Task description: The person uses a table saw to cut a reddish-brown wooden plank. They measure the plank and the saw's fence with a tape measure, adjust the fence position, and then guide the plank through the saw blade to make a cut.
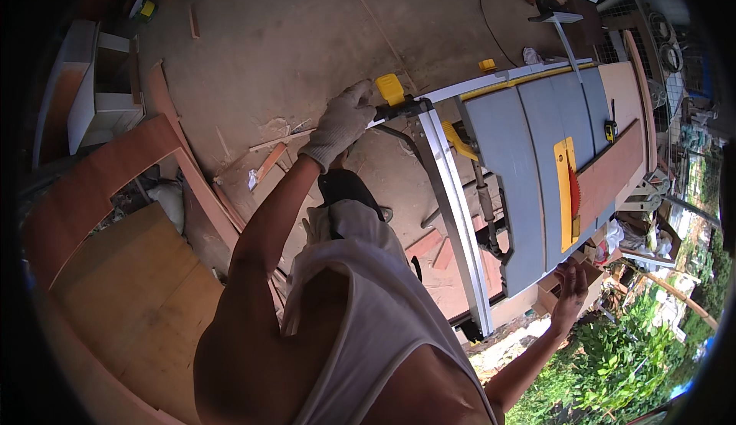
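Note:
A table saw with a grey top (529, 164) stands to my right, its red blade (573, 191) rising through a yellow insert plate (564, 195). My left hand (339, 126), in a grey knit glove, curls around the near end of the saw's silver rail (491, 84). Beside its fingers is a yellow lever (389, 89) at the end of the silver fence (456, 222). My bare right hand (570, 291) is at the saw's opposite edge with fingers bent inward; what they hold, if anything, is hidden. A reddish-brown board (613, 168) lies beside the blade.
A tape measure (610, 130) rests on the saw beside the board. Wood offcuts (441, 252) lie on the floor under the saw. Cut plywood panels (142, 287) lean at left, near a white cabinet (103, 110). A cable (481, 3) runs along the floor. Green plants (606, 356) grow at lower right.

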Tool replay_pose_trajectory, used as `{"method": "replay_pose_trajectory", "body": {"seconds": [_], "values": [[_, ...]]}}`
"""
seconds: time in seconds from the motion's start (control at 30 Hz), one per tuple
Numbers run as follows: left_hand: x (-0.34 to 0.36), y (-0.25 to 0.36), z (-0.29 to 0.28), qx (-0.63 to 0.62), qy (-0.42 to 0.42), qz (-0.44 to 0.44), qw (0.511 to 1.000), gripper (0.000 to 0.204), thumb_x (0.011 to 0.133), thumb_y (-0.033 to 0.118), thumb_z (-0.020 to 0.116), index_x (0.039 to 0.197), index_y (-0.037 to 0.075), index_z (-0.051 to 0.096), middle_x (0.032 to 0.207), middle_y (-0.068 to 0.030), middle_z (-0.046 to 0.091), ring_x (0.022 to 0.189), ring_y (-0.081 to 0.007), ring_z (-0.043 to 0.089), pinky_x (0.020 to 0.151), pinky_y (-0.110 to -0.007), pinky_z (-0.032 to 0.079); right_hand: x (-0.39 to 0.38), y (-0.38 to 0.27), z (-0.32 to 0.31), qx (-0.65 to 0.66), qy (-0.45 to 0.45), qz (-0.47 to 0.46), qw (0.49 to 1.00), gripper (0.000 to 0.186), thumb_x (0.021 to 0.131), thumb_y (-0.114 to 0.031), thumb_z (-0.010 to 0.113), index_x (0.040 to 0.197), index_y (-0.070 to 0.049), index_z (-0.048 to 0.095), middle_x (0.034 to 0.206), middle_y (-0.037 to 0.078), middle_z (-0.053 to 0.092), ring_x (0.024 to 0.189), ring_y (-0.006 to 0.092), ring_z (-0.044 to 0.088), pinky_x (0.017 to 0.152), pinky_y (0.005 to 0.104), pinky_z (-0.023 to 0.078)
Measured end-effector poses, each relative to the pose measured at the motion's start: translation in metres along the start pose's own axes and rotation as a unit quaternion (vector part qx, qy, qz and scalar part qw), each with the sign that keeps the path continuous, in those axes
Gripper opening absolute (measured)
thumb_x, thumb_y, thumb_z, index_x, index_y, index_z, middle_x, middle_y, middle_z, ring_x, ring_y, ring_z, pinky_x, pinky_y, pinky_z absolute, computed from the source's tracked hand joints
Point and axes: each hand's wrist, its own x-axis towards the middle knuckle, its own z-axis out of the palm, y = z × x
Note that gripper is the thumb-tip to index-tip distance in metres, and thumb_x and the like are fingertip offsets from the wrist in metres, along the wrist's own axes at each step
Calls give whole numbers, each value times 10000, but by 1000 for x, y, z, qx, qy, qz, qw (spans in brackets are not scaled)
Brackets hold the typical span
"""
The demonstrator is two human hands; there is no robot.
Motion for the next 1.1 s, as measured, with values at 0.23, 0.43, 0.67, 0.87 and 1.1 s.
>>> {"method": "replay_pose_trajectory", "body": {"seconds": [0.23,0.43,0.67,0.87,1.1], "values": [[-32,9,-42,226,-152,-31,962,497,804,369,671,1176,53,582,1007,-172,646,947,-334,626,801,-419,501,137,-197,206,-95,-381,-161,905,163,921,22,513,1035,14,630,870,51,637,867,123,611,813,241,479],[-28,-2,-43,98,-147,-13,984,330,830,332,650,882,18,560,823,-161,631,798,-344,632,706,-452,488,221,-179,373,-107,-727,-69,674,198,904,-93,602,1091,-82,663,994,59,604,959,150,589,873,289,473],[-22,-5,-54,112,-134,-8,985,359,824,371,641,904,34,548,813,-144,616,756,-338,619,655,-442,477,207,-194,412,-271,-809,-239,464,351,840,-44,613,1152,-202,642,1049,60,532,1013,229,540,912,332,450],[-23,-18,-45,109,-158,-6,981,328,798,277,656,1054,91,569,919,-102,646,852,-275,641,711,-428,480,204,-198,410,-227,-814,-241,478,254,816,-43,621,1050,-134,656,990,82,554,984,235,546,868,331,460],[-9,15,-61,123,-212,-18,969,338,785,292,613,1029,67,554,883,-163,645,818,-343,641,695,-458,484,208,-164,431,-200,-851,-317,369,140,773,-102,576,876,-14,611,854,146,580,866,303,551,731,372,442]]}}
